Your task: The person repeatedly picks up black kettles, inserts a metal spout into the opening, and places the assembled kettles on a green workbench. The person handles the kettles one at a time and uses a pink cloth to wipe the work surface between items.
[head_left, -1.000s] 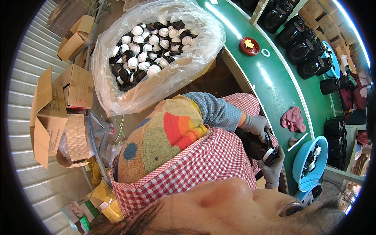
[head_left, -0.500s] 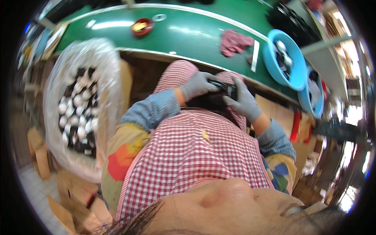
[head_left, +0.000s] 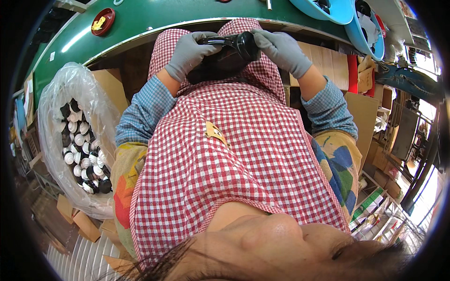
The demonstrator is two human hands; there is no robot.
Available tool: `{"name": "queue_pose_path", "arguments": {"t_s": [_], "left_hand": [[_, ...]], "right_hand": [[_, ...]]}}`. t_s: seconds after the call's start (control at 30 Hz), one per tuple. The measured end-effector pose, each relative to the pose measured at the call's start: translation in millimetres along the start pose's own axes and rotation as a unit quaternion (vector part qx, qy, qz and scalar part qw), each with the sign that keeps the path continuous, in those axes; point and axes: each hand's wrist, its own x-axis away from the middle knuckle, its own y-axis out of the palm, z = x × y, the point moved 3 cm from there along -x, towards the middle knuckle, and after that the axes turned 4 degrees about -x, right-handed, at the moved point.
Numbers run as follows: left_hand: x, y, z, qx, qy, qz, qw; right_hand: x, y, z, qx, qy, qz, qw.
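Over my lap I hold a glossy black part (head_left: 246,45) with a round, collar-like right end and a narrower curved body; I cannot make out its exact kind. My left hand (head_left: 190,55), in a grey glove, is closed around its left end. At the round end, my right hand (head_left: 282,50), also gloved in grey, pinches the rim between thumb and fingers. A dark, soft-looking mass (head_left: 206,71) lies beneath the part on my lap, against the red-checked apron (head_left: 220,164). Its details are lost in shadow.
Left of me stands a clear plastic bag (head_left: 51,122) holding several black-and-white round parts (head_left: 82,140). A red dish (head_left: 108,22) with something yellow sits on the green table (head_left: 154,16). Blue basins (head_left: 344,14) stand at the right, above cardboard boxes (head_left: 326,61).
The whole view has shifted, so the table and basins now sit higher in it. The black part is tilted differently, and my right hand has moved from its side to its round end.
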Motion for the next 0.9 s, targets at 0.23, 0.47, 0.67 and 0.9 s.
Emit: {"name": "queue_pose_path", "arguments": {"t_s": [0.23, 0.47, 0.67, 0.9], "left_hand": [[-4, -1, 1, 0.003, -0.017, -0.035, 0.999], [0, 5, 0, 0.096, 0.010, -0.020, 0.995], [1, 8, 77, -0.349, 0.461, 0.153, 0.802], [-131, -49, 109, -0.413, 0.526, 0.197, 0.717]], "right_hand": [[1, 7, 22, -0.026, -0.022, 0.101, 0.994], [1, 14, -14, -0.030, -0.174, 0.093, 0.980], [-57, 28, -3, -0.458, -0.041, 0.175, 0.871], [-167, -126, -17, -0.392, -0.201, 0.364, 0.821]]}}
